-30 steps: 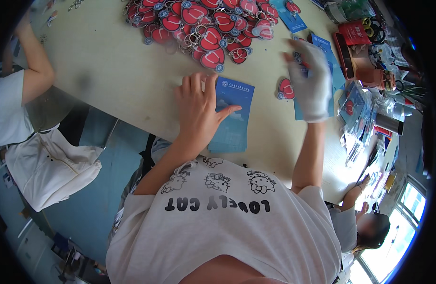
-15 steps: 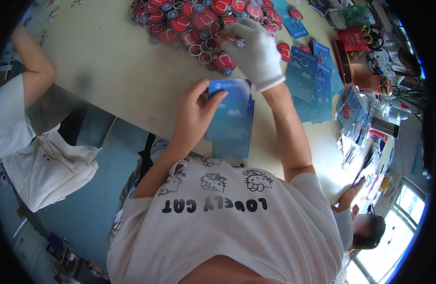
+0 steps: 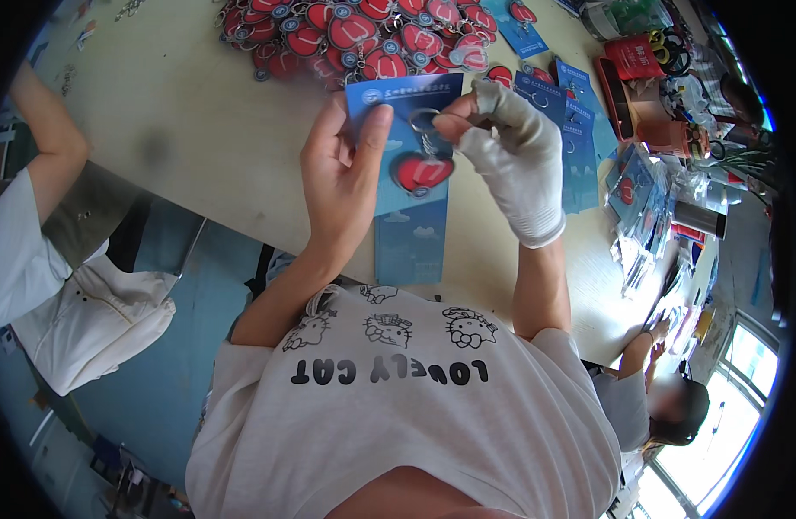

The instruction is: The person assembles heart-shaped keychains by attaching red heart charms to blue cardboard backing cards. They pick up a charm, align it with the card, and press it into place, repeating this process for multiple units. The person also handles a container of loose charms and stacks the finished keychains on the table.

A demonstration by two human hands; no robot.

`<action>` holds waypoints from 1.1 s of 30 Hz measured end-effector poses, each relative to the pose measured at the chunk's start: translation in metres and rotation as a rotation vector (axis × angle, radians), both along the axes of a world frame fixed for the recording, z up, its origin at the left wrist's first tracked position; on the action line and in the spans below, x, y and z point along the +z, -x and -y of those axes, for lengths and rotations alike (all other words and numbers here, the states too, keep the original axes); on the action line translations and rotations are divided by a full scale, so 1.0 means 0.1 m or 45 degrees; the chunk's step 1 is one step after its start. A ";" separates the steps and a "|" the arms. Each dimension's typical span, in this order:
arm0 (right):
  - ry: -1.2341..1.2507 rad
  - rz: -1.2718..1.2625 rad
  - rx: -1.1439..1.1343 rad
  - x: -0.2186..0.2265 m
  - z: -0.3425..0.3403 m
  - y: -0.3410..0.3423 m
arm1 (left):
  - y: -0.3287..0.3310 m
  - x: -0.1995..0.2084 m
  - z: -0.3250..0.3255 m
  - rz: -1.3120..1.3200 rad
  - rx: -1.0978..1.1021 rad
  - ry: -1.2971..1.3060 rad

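Note:
My left hand (image 3: 342,177) grips a blue printed card (image 3: 399,102) by its left side, thumb on the front. In front of that card hangs a red keychain (image 3: 424,176) with a chain and a metal split ring. My right hand (image 3: 523,164), in a white glove with bare fingertips showing, pinches the ring near the card's right edge. Whether the ring passes through the card cannot be made out. Below, another blue card (image 3: 411,246) lies on the table near my shirt.
A large heap of red keychains (image 3: 350,33) lies at the far side of the table (image 3: 190,147). Several blue cards with keychains (image 3: 578,160) lie to the right. Beyond are a red container (image 3: 633,57) and scissors (image 3: 672,54). Other people sit at left and lower right.
My right hand has come back from the heap with a keychain and now holds its ring at the card. My left hand has raised the card slightly away from me.

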State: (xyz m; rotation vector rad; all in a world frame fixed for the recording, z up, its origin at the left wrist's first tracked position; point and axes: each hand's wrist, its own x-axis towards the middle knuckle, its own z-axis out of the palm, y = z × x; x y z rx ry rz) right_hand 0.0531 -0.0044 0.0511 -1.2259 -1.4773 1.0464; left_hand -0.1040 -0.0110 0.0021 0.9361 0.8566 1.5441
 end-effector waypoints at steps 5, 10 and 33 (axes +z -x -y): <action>0.105 0.073 -0.107 0.12 0.05 0.05 | -0.05 0.08 0.07 0.221 -0.142 0.190; -0.084 -0.026 -0.162 0.03 0.07 0.00 | -0.06 0.10 0.08 0.336 -0.233 0.178; -0.028 1.247 -0.655 -0.07 0.13 -1.53 | 0.16 -0.33 0.25 -1.611 -0.034 -0.289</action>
